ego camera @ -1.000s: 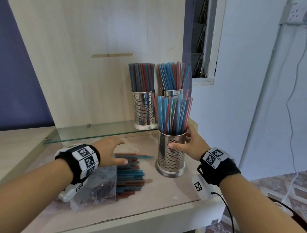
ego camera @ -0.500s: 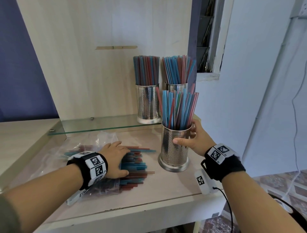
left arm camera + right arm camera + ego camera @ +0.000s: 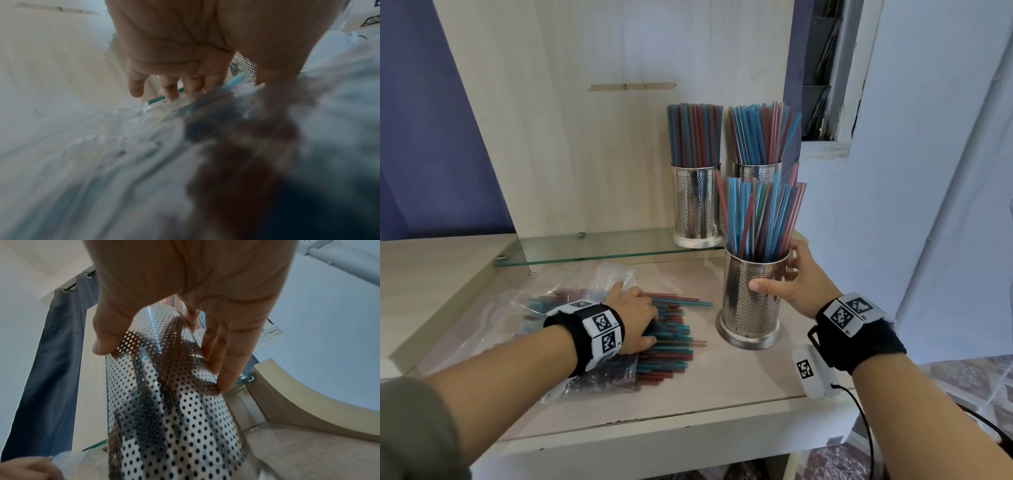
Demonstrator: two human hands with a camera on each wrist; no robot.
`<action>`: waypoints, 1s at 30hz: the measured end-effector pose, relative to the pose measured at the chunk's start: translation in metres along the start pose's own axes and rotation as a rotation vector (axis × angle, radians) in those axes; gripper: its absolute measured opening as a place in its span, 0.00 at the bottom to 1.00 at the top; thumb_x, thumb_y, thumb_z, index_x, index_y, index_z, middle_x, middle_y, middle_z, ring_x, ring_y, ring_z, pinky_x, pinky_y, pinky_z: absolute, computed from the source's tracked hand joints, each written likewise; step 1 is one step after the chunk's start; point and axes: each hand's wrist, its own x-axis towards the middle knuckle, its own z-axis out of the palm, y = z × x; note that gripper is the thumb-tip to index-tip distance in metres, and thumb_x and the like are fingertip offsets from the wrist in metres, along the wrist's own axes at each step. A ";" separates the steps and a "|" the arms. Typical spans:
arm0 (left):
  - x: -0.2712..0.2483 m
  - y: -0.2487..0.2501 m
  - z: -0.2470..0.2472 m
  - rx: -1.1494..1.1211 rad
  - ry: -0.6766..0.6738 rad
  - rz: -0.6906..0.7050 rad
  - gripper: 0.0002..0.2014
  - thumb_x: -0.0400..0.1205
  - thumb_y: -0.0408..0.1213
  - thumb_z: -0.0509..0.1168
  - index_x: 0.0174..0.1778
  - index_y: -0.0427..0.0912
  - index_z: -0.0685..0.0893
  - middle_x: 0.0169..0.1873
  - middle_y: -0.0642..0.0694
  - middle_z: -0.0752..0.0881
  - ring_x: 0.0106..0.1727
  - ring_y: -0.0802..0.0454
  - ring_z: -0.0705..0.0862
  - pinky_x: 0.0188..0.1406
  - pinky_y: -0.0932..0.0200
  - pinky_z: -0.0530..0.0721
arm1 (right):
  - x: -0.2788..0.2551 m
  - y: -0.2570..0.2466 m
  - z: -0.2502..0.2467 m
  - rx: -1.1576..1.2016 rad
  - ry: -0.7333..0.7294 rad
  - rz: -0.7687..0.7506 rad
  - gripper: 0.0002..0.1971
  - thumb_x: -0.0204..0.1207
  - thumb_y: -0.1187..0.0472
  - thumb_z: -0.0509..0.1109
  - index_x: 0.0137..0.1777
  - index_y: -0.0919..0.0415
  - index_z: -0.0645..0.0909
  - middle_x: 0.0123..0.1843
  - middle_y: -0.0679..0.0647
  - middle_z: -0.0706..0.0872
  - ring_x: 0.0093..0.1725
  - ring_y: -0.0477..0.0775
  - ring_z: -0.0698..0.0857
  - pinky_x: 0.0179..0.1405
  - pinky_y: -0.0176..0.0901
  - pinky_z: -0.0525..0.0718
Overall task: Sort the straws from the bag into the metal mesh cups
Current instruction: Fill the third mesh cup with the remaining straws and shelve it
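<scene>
A pile of red and blue straws (image 3: 671,337) lies on the counter, spilling out of a clear plastic bag (image 3: 558,305). My left hand (image 3: 642,317) lies spread on top of the pile, fingers fairly straight, their tips touching straws and bag (image 3: 144,116). In the left wrist view the left hand (image 3: 222,87) has its thumb pressed into the plastic. My right hand (image 3: 777,270) grips the near perforated metal cup (image 3: 751,308), upright and full of straws. In the right wrist view the right hand (image 3: 164,366) has thumb and fingers wrapped round the cup (image 3: 174,426).
Two more metal cups (image 3: 697,205) (image 3: 756,170) packed with straws stand on a glass shelf (image 3: 592,248) against the wooden back panel. A white wall rises right of the counter. The counter's front edge (image 3: 654,428) is near me.
My left hand has come down from above the pile onto the straws and bag. The right hand stays on the near cup, which has not moved.
</scene>
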 end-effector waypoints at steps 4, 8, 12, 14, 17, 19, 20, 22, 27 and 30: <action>0.001 0.005 -0.004 0.039 -0.011 -0.001 0.20 0.82 0.55 0.57 0.64 0.48 0.78 0.61 0.51 0.81 0.71 0.47 0.72 0.78 0.32 0.42 | 0.000 0.001 0.000 0.000 0.003 -0.005 0.46 0.62 0.57 0.85 0.77 0.55 0.61 0.54 0.38 0.77 0.61 0.53 0.79 0.61 0.45 0.78; 0.005 0.008 -0.008 0.045 0.015 0.013 0.16 0.83 0.51 0.58 0.61 0.46 0.75 0.54 0.49 0.85 0.62 0.45 0.80 0.77 0.35 0.43 | -0.001 0.003 -0.001 0.010 0.002 -0.014 0.46 0.62 0.58 0.85 0.77 0.54 0.61 0.53 0.35 0.76 0.61 0.52 0.79 0.60 0.45 0.78; 0.007 0.011 -0.012 -0.007 0.088 0.025 0.16 0.84 0.50 0.56 0.61 0.44 0.70 0.54 0.47 0.85 0.62 0.45 0.81 0.78 0.38 0.46 | -0.001 0.004 -0.001 0.022 0.000 -0.017 0.47 0.61 0.56 0.85 0.77 0.54 0.61 0.54 0.38 0.77 0.63 0.54 0.79 0.62 0.46 0.78; 0.006 0.012 -0.012 -0.032 0.138 0.049 0.18 0.85 0.55 0.55 0.61 0.45 0.70 0.56 0.48 0.84 0.63 0.47 0.80 0.78 0.40 0.47 | -0.002 0.005 -0.001 0.032 -0.003 -0.017 0.48 0.59 0.54 0.85 0.77 0.54 0.61 0.56 0.42 0.77 0.63 0.54 0.79 0.62 0.46 0.78; 0.004 0.013 -0.018 -0.153 0.155 0.088 0.25 0.82 0.60 0.58 0.69 0.47 0.70 0.61 0.50 0.84 0.66 0.50 0.78 0.77 0.49 0.49 | -0.003 0.004 0.000 0.033 -0.011 -0.023 0.51 0.53 0.48 0.83 0.76 0.53 0.62 0.56 0.40 0.77 0.64 0.54 0.79 0.64 0.48 0.78; 0.004 0.012 -0.023 -0.223 0.087 0.095 0.30 0.79 0.61 0.62 0.74 0.50 0.70 0.66 0.48 0.82 0.69 0.47 0.76 0.73 0.55 0.58 | -0.003 0.004 0.000 0.031 -0.014 -0.025 0.51 0.51 0.47 0.82 0.76 0.52 0.62 0.55 0.37 0.76 0.63 0.54 0.78 0.64 0.48 0.78; 0.005 0.011 -0.023 -0.203 0.051 0.099 0.32 0.78 0.62 0.63 0.75 0.50 0.71 0.66 0.47 0.82 0.69 0.46 0.76 0.71 0.55 0.62 | -0.004 0.004 -0.001 0.031 -0.016 -0.026 0.51 0.51 0.46 0.82 0.75 0.51 0.62 0.55 0.38 0.76 0.63 0.54 0.78 0.64 0.48 0.78; 0.006 0.011 -0.021 -0.124 0.010 0.109 0.31 0.78 0.63 0.63 0.71 0.47 0.76 0.63 0.46 0.83 0.65 0.45 0.79 0.66 0.55 0.68 | -0.004 0.003 -0.002 0.030 -0.019 -0.028 0.52 0.51 0.46 0.82 0.76 0.52 0.62 0.55 0.40 0.76 0.64 0.54 0.78 0.65 0.48 0.78; 0.011 0.016 -0.014 -0.142 0.087 0.133 0.17 0.82 0.54 0.63 0.57 0.44 0.81 0.56 0.45 0.84 0.58 0.44 0.82 0.59 0.54 0.75 | -0.005 0.004 -0.001 0.033 -0.014 -0.034 0.52 0.51 0.46 0.82 0.76 0.52 0.62 0.54 0.37 0.76 0.63 0.54 0.79 0.63 0.47 0.78; 0.013 0.014 -0.010 -0.192 0.161 0.146 0.19 0.82 0.52 0.63 0.62 0.45 0.81 0.61 0.46 0.77 0.62 0.46 0.76 0.63 0.52 0.76 | -0.004 0.004 -0.001 0.046 -0.010 -0.036 0.51 0.54 0.49 0.84 0.77 0.52 0.62 0.55 0.37 0.76 0.63 0.53 0.79 0.63 0.46 0.77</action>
